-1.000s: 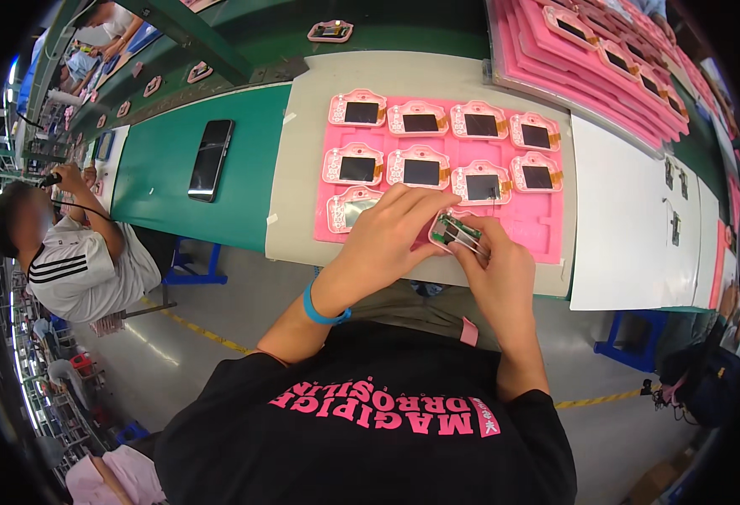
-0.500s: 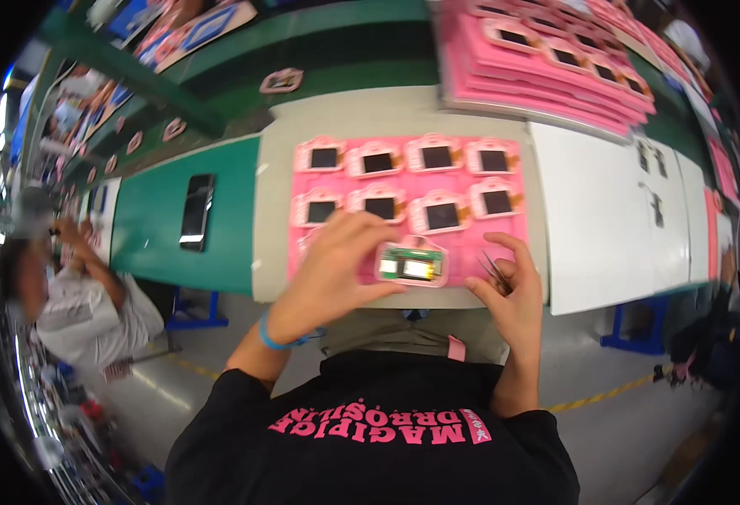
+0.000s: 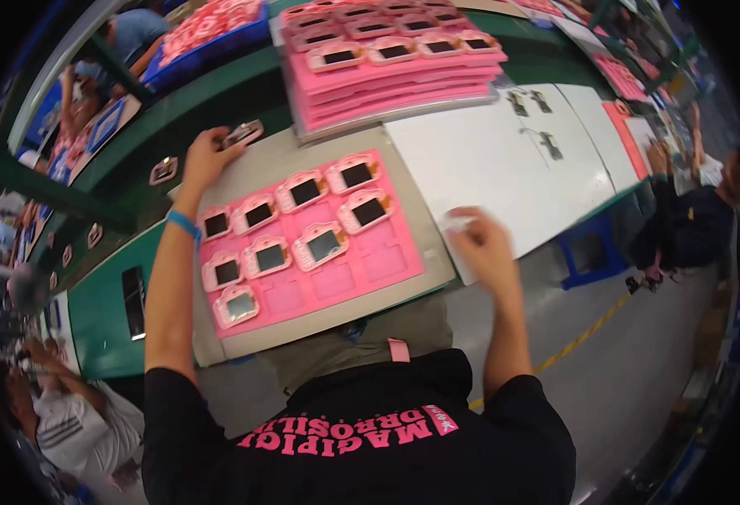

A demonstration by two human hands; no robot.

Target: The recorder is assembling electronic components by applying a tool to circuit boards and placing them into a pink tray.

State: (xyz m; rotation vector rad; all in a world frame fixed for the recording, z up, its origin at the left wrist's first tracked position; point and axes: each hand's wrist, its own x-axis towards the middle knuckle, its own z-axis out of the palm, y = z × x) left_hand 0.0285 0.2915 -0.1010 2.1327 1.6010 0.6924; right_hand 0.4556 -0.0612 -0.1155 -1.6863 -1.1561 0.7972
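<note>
At the far left, my left hand (image 3: 207,158) reaches over the dark green belt (image 3: 189,130), its fingers closed on the edge of a pink device casing (image 3: 246,132). My right hand (image 3: 485,246) hangs over the near left edge of the white board, fingers pinched. A pale blur shows at its fingertips, where the tweezers of the earlier frame are hard to make out. Between the hands lies a pink foam tray (image 3: 387,261), turned askew. Several pink casings with dark screens (image 3: 304,192) sit in its slots; a few near slots at the right hold nothing.
A stack of filled pink trays (image 3: 395,84) stands behind my tray. Small circuit parts (image 3: 547,145) lie on the white board (image 3: 463,160). A phone (image 3: 133,301) rests on the green mat (image 3: 96,311). Another casing (image 3: 164,171) is on the belt. Co-workers sit at both sides.
My left hand has gone from over the tray to the belt at far left, carrying the pink casing. My right hand has moved away from the tray, rightward. The view has turned.
</note>
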